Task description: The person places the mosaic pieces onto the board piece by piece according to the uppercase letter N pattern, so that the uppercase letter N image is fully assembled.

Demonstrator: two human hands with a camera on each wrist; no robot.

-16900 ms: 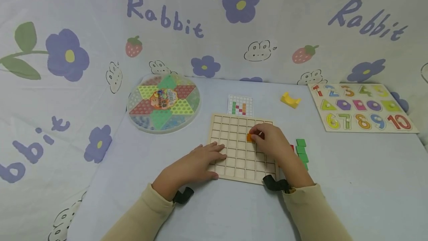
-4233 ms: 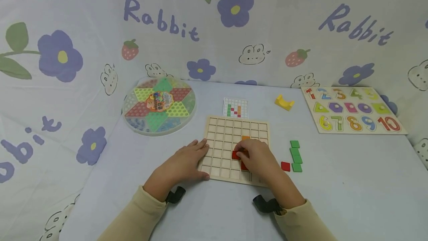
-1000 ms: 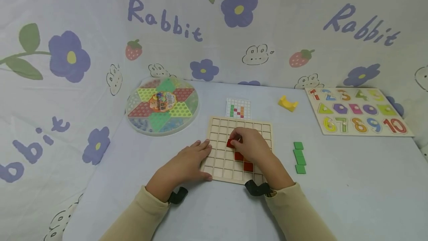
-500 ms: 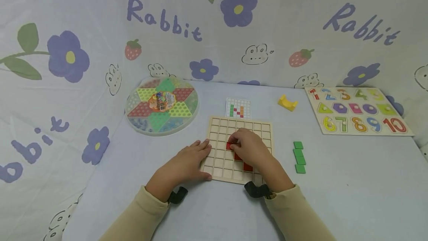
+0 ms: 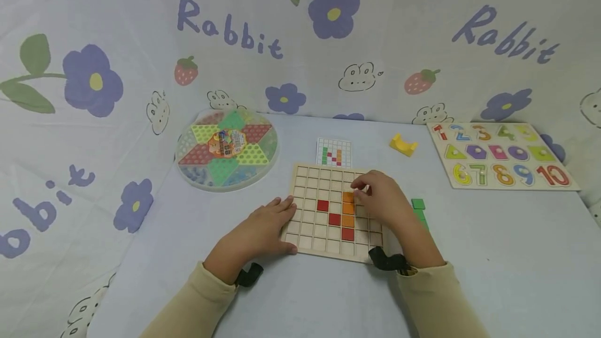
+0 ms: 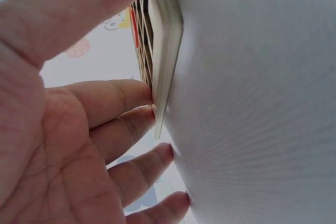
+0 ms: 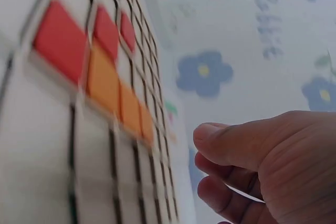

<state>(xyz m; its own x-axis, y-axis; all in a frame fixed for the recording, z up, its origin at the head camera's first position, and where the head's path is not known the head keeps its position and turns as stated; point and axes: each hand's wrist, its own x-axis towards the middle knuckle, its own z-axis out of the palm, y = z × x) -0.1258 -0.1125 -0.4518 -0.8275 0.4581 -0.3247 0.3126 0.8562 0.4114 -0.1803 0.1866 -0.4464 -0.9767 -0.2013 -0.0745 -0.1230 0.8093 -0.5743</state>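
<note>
A wooden grid board (image 5: 307,244) lies on the table. On it three red tiles (image 5: 323,205) run in a diagonal, and three orange tiles (image 5: 348,208) stand in a column above the lowest red one. The left hand (image 5: 263,228) rests spread against the board's left side, its fingertips touching the edge (image 6: 168,40) in the left wrist view. The right hand (image 5: 387,200) hovers over the board beside the top orange tile; its relaxed fingers hold nothing, as the right wrist view shows, with the hand (image 7: 262,166) off the orange tiles (image 7: 105,80).
Green tiles (image 5: 418,204) lie right of the board, partly hidden behind the right forearm. A patterned card (image 5: 334,152) is behind the board. Farther out are a round star board (image 5: 227,150), a yellow curved piece (image 5: 404,145) and a number puzzle (image 5: 504,155).
The right hand has let go of the red tile, which lies in its square, and has moved right. The orange tiles show again. The left hand has stayed in place.
</note>
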